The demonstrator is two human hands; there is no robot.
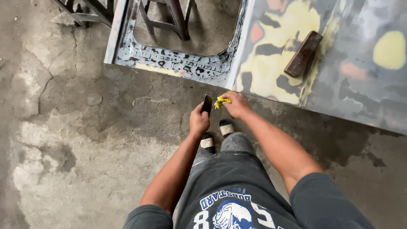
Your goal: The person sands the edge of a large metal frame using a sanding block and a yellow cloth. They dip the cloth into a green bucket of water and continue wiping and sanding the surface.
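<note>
Yellow putty [221,101] betw. scraper [207,104] & right hand [237,104]

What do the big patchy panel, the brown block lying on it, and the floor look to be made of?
The panel looks like sheet metal: bare grey patches show between yellow, orange and dark coats, dull as if sanded. The brown block seems to be wood or rubber with a worn matt face; the picture leaves that open. The floor looks like rough concrete, cracked and stained.
</note>
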